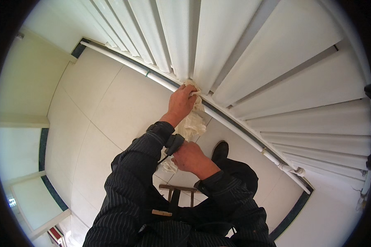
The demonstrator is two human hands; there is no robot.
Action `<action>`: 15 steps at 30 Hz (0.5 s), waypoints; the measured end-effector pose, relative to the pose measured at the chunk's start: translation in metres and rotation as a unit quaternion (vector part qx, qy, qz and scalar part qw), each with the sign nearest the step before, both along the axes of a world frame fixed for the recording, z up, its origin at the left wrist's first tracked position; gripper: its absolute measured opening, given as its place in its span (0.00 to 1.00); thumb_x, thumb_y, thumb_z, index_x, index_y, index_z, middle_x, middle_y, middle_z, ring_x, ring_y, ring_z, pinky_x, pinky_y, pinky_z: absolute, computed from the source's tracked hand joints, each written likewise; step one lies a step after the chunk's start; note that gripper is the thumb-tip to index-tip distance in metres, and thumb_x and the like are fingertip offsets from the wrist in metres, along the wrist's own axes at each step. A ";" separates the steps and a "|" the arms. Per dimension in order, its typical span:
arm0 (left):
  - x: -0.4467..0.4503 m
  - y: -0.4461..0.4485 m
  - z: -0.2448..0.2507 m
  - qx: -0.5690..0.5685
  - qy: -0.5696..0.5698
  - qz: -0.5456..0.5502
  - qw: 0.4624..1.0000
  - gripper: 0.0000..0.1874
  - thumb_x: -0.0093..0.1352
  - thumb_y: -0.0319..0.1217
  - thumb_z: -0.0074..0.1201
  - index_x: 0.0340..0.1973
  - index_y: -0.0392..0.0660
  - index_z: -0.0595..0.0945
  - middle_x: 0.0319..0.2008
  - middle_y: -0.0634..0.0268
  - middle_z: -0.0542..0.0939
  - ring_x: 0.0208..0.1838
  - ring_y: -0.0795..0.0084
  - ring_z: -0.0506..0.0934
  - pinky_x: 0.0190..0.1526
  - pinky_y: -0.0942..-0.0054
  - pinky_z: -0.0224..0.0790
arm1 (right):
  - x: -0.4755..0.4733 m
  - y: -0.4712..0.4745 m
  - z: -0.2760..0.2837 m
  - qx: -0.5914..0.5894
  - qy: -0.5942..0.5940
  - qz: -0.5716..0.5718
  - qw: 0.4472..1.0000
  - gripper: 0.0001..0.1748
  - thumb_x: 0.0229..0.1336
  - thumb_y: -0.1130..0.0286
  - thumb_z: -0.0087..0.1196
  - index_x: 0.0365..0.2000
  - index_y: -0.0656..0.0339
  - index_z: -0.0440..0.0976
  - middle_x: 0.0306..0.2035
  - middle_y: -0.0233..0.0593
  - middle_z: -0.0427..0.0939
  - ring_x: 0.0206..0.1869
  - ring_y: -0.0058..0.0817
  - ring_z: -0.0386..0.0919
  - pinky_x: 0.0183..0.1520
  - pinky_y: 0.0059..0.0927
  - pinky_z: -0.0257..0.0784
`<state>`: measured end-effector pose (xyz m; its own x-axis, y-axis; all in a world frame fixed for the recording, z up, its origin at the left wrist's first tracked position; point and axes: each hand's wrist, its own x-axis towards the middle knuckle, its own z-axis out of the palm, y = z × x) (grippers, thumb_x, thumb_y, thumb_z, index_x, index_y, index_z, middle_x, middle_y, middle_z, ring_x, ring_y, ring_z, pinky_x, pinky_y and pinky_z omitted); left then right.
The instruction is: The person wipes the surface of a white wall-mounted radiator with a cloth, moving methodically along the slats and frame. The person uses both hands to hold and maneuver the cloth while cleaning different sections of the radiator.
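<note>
My left hand (181, 101) grips one end of a thin, off-white cloth (191, 125) at the bottom of a white column radiator (176, 40). The cloth touches the radiator's lower edge and hangs down in crumpled folds. Closer to my body, my right hand (193, 156) is closed around a lower part of the same cloth, whose tail shows beneath the fingers. A black device with a cable (174, 144) sits at my left wrist, close to my right hand. Part of the cloth is hidden behind my hands and sleeve.
A white pipe (235, 125) runs along the floor below the radiator, beside a dark baseboard (292, 216). Pale tiles (111, 92) cover the floor. A small wooden stool (181, 189) is between my legs; my dark shoe (220, 149) is near the pipe. Pale cabinets (27, 89) stand at left.
</note>
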<state>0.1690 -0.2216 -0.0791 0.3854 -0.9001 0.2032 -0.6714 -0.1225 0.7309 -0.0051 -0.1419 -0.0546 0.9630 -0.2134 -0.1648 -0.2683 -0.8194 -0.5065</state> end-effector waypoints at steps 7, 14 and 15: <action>-0.008 0.004 0.098 -0.138 -0.050 -0.024 0.989 0.13 0.67 0.27 0.67 0.47 0.43 0.85 0.38 0.57 0.82 0.37 0.50 0.83 0.37 0.56 0.77 | 0.002 0.003 0.001 -0.010 0.002 0.021 1.000 0.12 0.58 0.62 0.63 0.37 0.58 0.86 0.39 0.42 0.84 0.41 0.42 0.84 0.39 0.46 0.78; -0.013 -0.007 0.213 -0.375 -0.126 -0.026 0.918 0.16 0.64 0.21 0.69 0.47 0.44 0.88 0.37 0.60 0.83 0.33 0.62 0.84 0.35 0.69 0.78 | 0.004 0.000 0.010 -0.017 0.044 0.033 0.998 0.13 0.59 0.63 0.63 0.38 0.61 0.85 0.39 0.44 0.84 0.43 0.43 0.86 0.42 0.44 0.81; -0.012 -0.008 0.215 -0.383 -0.171 -0.040 0.907 0.16 0.63 0.20 0.69 0.47 0.44 0.88 0.38 0.60 0.84 0.34 0.62 0.84 0.35 0.69 0.78 | 0.004 -0.001 0.012 -0.013 0.027 0.023 0.999 0.13 0.59 0.63 0.63 0.39 0.61 0.85 0.39 0.45 0.84 0.43 0.43 0.86 0.43 0.44 0.81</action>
<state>0.1567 -0.2294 0.1361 0.1219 -0.4664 0.8761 -0.8590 0.3927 0.3285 -0.0013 -0.1426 -0.0428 0.9619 -0.1739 -0.2108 -0.2559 -0.8442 -0.4710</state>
